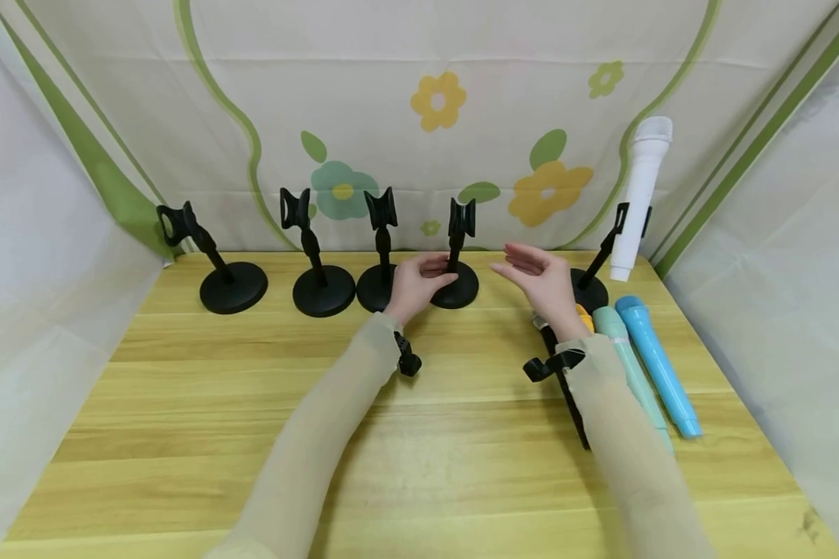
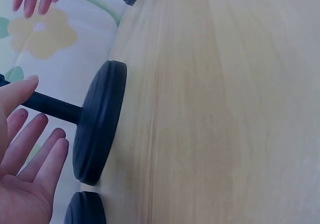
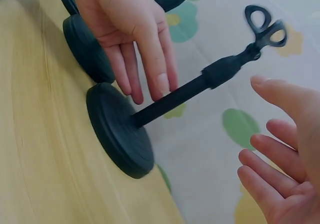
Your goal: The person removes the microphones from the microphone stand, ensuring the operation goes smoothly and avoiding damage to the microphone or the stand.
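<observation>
My left hand [image 1: 418, 286] is beside a black desktop microphone stand [image 1: 464, 287], its fingers loosely extended close to the post. In the left wrist view the stand's round base [image 2: 102, 124] is on edge to the camera, and the thumb and fingers do not close round the post. Whether they touch it, I cannot tell. To the right of that stand my right hand [image 1: 544, 286] hovers with spread fingers and holds nothing. The right wrist view shows the same stand [image 3: 172, 101], with its forked clip at the top, between both hands.
More black stands [image 1: 324, 289] line the table's back edge to the left. At far right a white microphone [image 1: 639, 194] leans in a stand's clip [image 1: 590, 289]. Blue [image 1: 660, 369], mint [image 1: 632, 365], black [image 1: 566, 396] and partly hidden orange microphones lie by my right forearm. A flowered curtain [image 1: 363, 101] hangs behind.
</observation>
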A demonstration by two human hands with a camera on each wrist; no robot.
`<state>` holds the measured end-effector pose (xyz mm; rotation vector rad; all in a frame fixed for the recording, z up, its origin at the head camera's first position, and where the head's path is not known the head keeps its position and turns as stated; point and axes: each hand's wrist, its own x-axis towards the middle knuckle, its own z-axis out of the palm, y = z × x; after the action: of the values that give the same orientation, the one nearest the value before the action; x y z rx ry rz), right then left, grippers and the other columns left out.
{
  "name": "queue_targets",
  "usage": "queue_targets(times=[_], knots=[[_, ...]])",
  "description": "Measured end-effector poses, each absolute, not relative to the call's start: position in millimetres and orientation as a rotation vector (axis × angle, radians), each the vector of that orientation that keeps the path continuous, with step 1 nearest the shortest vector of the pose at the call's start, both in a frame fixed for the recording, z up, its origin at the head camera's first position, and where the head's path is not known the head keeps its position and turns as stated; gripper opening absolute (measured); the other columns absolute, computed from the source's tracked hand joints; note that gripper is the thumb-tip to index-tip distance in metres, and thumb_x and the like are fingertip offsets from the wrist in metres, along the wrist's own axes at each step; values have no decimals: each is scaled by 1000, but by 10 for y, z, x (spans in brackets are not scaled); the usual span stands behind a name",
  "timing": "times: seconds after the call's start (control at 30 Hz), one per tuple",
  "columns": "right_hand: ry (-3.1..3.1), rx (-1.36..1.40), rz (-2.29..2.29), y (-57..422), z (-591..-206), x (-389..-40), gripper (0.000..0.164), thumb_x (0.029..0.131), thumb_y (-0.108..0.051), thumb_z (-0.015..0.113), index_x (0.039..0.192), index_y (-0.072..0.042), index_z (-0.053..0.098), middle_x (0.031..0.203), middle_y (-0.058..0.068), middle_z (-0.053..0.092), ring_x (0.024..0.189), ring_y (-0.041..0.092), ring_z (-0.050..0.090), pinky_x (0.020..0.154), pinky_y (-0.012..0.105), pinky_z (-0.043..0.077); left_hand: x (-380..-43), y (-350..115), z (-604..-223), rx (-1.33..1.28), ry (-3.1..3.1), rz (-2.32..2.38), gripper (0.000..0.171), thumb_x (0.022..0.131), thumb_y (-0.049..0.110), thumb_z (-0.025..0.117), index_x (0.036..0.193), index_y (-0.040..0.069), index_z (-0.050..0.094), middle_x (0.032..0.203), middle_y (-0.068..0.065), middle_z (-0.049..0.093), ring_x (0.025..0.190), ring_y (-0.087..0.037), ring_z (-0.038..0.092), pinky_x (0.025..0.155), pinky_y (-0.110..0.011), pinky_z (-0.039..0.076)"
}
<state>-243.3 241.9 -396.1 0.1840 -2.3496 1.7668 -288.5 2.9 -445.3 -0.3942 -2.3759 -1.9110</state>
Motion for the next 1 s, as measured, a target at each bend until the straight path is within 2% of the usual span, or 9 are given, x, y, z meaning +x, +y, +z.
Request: queue_targets(times=[0.2, 0.37, 0.47, 0.63, 0.83, 1.0], knots=[[-2339, 190, 1707, 2600, -3820, -2236, 59, 86, -34, 84, 135, -7, 66, 132, 8, 67, 119, 20, 64, 94, 24, 53, -2848, 15, -4413, -394, -2365, -1926, 42, 89, 19, 83, 128, 9, 70, 119, -4, 71, 104, -15, 69, 90, -26, 55], [-2259, 170, 1741, 2755, -3683, -2065, 52, 87, -21, 85, 134, -6, 67, 130, 8, 68, 116, 17, 65, 92, 21, 53, -2823, -22, -4409, -398, -2357, -1941, 45, 90, 18, 82, 131, 5, 68, 120, -6, 71, 105, -16, 69, 91, -26, 55], [-2146, 181, 1806, 2853, -3619, -1976, 49, 86, -10, 84, 131, 0, 68, 125, 7, 70, 110, 15, 68, 90, 21, 54, -2812, -38, -4412, -401, -2356, -1945, 47, 90, 18, 82, 132, 3, 67, 121, -8, 71, 106, -17, 69, 91, -27, 55], [-1914, 204, 1896, 3036, -3518, -1864, 45, 81, 5, 84, 123, 9, 68, 116, 13, 73, 101, 17, 72, 86, 23, 56, -2802, -43, -4408, -392, -2365, -1942, 47, 90, 18, 82, 131, 3, 67, 121, -9, 71, 105, -17, 69, 91, -26, 55], [-1783, 71, 1886, 3313, -3370, -1761, 44, 80, 3, 86, 122, 7, 70, 116, 14, 73, 101, 18, 71, 84, 19, 55, -2806, -28, -4404, -403, -2353, -1953, 44, 89, 18, 83, 130, 6, 69, 122, -10, 71, 105, -17, 69, 91, -27, 55], [-1639, -59, 1871, 3579, -3361, -1789, 41, 82, -2, 86, 119, 6, 72, 114, 12, 74, 102, 18, 71, 86, 19, 54, -2801, -20, -4412, -418, -2335, -1960, 44, 88, 20, 84, 128, 8, 70, 119, -6, 72, 104, -16, 69, 90, -28, 56]])
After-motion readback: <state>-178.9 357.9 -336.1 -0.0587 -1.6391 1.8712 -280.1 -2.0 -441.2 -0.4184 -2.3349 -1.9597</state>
